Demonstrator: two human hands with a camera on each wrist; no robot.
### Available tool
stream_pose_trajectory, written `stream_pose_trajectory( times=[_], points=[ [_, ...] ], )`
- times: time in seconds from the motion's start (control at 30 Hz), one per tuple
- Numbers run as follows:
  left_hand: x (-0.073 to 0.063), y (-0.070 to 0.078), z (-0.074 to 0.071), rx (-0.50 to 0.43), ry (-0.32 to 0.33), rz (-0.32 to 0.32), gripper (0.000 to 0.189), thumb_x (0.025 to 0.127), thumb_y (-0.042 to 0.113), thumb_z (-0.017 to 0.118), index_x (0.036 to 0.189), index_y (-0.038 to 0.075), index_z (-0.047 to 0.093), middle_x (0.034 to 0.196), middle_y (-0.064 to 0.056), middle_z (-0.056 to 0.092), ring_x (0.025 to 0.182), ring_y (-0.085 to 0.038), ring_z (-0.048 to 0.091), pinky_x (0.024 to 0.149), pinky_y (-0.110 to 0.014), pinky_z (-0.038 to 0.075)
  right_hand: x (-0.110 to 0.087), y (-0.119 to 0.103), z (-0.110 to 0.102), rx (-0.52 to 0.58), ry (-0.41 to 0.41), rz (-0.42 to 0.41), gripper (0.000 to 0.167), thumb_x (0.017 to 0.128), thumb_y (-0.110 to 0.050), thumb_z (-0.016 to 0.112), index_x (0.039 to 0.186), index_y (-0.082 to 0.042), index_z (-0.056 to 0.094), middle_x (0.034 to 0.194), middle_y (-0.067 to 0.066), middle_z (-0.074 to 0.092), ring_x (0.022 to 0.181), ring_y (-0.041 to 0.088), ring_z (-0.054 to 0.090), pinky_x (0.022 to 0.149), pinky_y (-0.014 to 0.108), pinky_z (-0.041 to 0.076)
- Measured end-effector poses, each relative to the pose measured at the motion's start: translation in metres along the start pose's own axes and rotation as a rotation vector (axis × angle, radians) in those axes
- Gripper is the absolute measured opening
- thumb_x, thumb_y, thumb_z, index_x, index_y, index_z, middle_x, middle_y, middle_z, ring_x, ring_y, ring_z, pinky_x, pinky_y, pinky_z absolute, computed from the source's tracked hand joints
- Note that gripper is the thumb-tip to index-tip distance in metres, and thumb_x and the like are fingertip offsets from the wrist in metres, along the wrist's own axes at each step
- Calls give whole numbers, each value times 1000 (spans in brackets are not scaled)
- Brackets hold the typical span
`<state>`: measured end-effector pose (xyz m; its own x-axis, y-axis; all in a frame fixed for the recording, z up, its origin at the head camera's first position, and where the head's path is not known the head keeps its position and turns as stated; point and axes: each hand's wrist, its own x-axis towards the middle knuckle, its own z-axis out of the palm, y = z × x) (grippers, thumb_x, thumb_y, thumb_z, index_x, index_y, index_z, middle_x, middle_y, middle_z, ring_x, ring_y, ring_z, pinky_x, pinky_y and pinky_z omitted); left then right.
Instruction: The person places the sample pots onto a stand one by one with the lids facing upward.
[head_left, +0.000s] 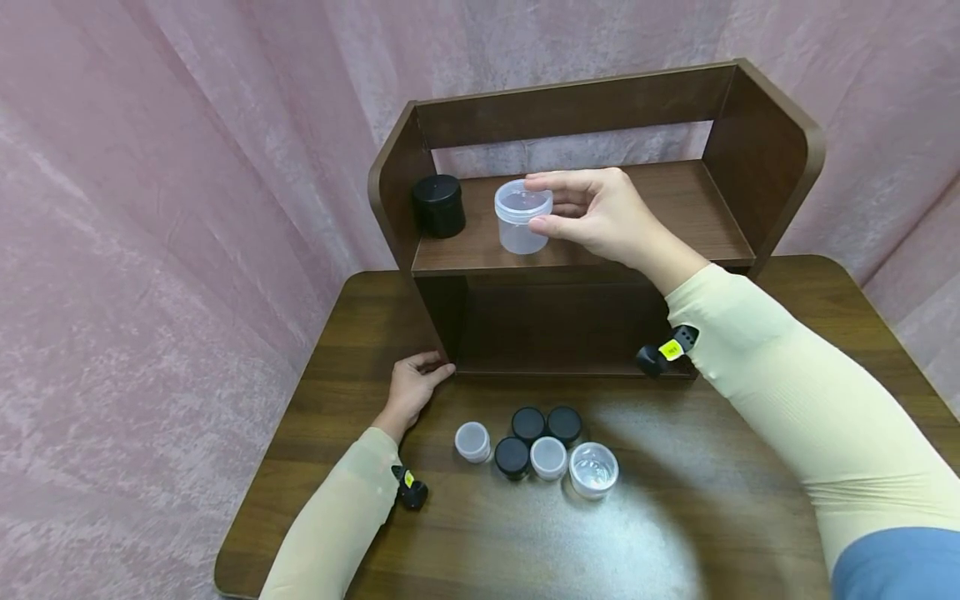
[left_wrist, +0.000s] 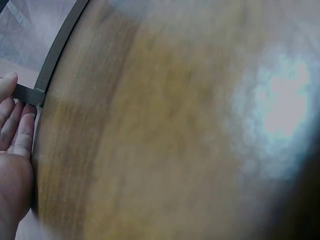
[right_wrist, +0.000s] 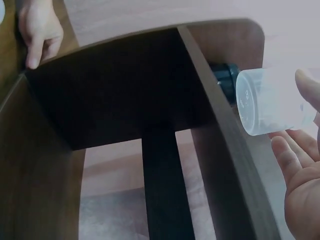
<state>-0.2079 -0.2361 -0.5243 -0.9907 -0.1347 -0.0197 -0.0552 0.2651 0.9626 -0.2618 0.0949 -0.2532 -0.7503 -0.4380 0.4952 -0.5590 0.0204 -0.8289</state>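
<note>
My right hand (head_left: 600, 212) holds a clear plastic jar (head_left: 521, 229) between thumb and fingers, above the front of the upper board of a brown wooden shelf (head_left: 765, 158). The jar stays upright, and its base is off the board in the right wrist view (right_wrist: 272, 102). A black-lidded jar (head_left: 438, 206) stands left of it on that board. At the shelf's lower left corner, my left hand (head_left: 411, 387) grips the side panel's edge, thumb on one side and fingers on the other; the left wrist view also catches this panel edge (left_wrist: 27, 94).
On the wooden table (head_left: 465, 533) before the shelf sit several small jars: black-lidded ones (head_left: 512, 457), white-lidded ones (head_left: 549, 458) and a wider clear jar (head_left: 593, 471) at the right. A pink curtain (head_left: 187, 250) hangs behind.
</note>
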Motion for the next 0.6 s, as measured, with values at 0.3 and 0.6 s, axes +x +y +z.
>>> stream_pose_trajectory(
  times=[0.3,0.6],
  points=[
    [0,-2,-2,6,2,-8,38,80,20,80,113,4,68,113,-11,66,101,-21,61,74,-24,51,27,17,9,-36,44,96,46,79,-12,80,122,-5,66,125,8,63,102,19,66,85,28,51],
    [0,-3,-4,17,-1,-5,41,80,20,80,115,3,68,117,-11,64,105,-22,61,78,-25,50,44,27,26,-23,25,140,48,78,-14,81,122,-5,66,118,9,66,97,18,67,80,26,53]
  ],
)
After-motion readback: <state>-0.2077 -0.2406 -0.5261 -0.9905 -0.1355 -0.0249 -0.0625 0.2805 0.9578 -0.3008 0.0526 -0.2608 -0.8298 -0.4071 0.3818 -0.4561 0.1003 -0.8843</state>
